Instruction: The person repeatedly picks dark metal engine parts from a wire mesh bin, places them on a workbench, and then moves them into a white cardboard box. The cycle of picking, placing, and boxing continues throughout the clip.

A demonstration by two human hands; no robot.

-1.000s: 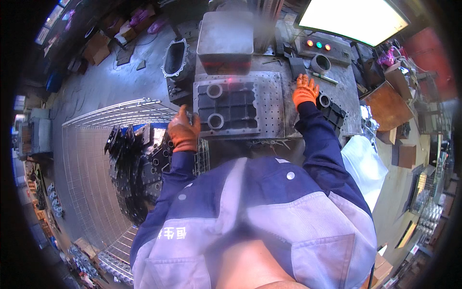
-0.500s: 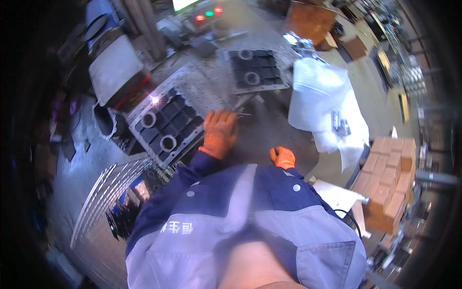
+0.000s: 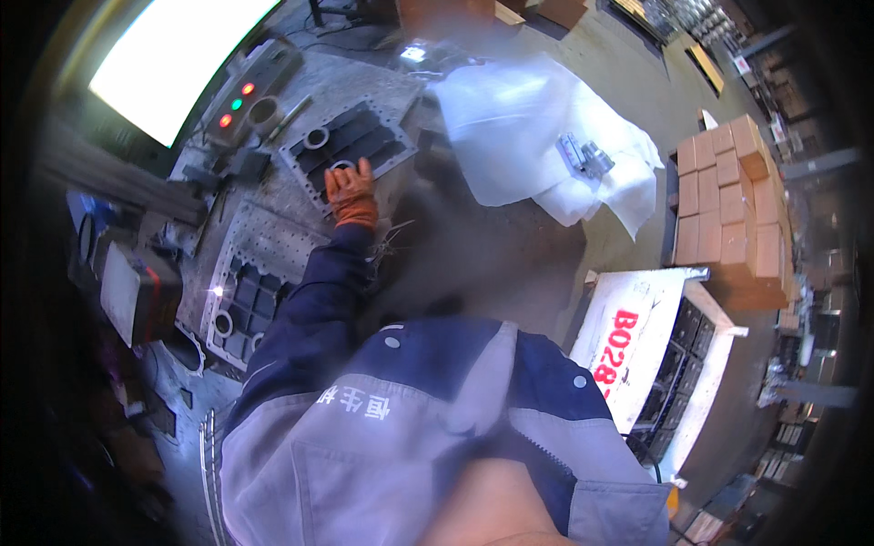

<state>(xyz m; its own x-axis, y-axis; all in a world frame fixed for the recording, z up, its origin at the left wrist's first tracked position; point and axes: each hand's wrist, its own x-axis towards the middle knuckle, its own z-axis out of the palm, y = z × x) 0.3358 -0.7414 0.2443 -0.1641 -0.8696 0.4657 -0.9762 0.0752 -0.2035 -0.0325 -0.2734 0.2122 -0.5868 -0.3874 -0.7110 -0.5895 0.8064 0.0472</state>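
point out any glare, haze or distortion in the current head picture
Head view: the white panel is blown out; a small flare glints at the edge of the lower ribbed part; pale haze softens the central dark area; fisheye bends the surroundings toward black corners; the gloved left hand reads fairly clearly.

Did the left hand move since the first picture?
Yes. Judged against the plate with the bright spot, the left hand went rightward along the table, over to the other plate.
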